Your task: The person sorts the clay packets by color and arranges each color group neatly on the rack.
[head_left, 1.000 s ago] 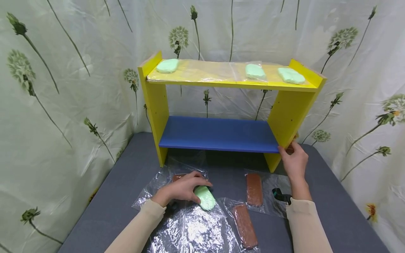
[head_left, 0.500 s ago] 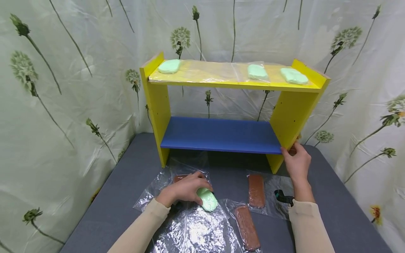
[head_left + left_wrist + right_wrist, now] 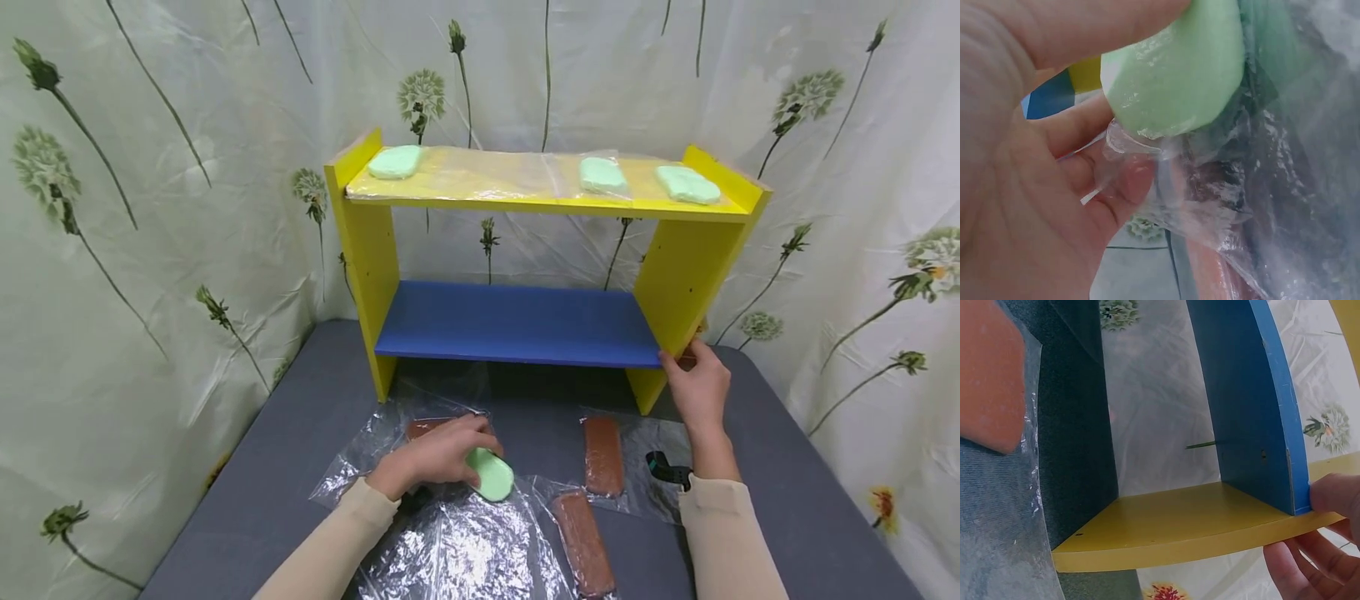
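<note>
Left hand [image 3: 444, 454] seems to pinch green block [image 3: 493, 478], contact partly hidden; right hand [image 3: 699, 385] grips yellow side panel [image 3: 681, 283].

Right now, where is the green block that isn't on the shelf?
In the head view, the green block is low near the centre, pinched by the left hand, in front of the shelf unit, left of the frontmost brown bar.

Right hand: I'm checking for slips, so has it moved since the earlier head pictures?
No: in the head view, the right hand grips the yellow side panel at the same spot beside the blue shelf.
</note>
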Tool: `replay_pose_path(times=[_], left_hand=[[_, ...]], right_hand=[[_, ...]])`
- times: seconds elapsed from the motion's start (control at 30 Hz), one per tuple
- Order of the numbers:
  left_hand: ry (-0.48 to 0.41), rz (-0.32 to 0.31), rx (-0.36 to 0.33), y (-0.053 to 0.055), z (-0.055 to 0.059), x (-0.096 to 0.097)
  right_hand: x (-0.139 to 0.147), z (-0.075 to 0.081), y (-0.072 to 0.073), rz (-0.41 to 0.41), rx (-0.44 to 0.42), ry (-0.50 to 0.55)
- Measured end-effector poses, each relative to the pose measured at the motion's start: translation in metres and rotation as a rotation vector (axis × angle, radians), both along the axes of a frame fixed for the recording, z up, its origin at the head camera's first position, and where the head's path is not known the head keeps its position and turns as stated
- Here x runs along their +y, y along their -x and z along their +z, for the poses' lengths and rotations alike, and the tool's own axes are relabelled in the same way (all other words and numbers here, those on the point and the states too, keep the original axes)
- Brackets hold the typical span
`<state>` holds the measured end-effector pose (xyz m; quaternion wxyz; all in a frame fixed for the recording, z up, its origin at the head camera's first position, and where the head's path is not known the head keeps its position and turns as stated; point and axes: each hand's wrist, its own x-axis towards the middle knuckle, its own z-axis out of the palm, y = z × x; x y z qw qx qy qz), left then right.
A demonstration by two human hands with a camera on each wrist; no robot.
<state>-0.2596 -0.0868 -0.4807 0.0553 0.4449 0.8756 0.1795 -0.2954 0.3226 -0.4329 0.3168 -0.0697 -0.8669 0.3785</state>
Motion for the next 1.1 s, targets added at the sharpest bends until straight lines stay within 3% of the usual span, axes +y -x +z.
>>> replay_pose_path(times=[0.23,0.43,0.57,0.77,1.1], left_hand=[[-0.028,0.01,-0.076,0.001,0.008,0.001],[-0.067,-0.027,-0.139,-0.002,0.014,-0.004],[-0.093,-0.029,-0.147,-0.007,0.028,-0.007],[-0.153,0.016,-0.168,-0.009,0.045,-0.01],[-0.252,0.048,-0.141,-0.01,0.056,-0.014]], right_hand=[[0.0,0.0,-0.002,0.006,0.005,0.001],[0.001,-0.003,-0.003,0.011,-0.006,-0.01],[0.001,-0.002,-0.002,0.002,-0.009,-0.007],[0.002,0.001,-0.003,0.001,0.008,-0.017],[0.001,-0.003,-0.003,-0.009,0.018,-0.019]])
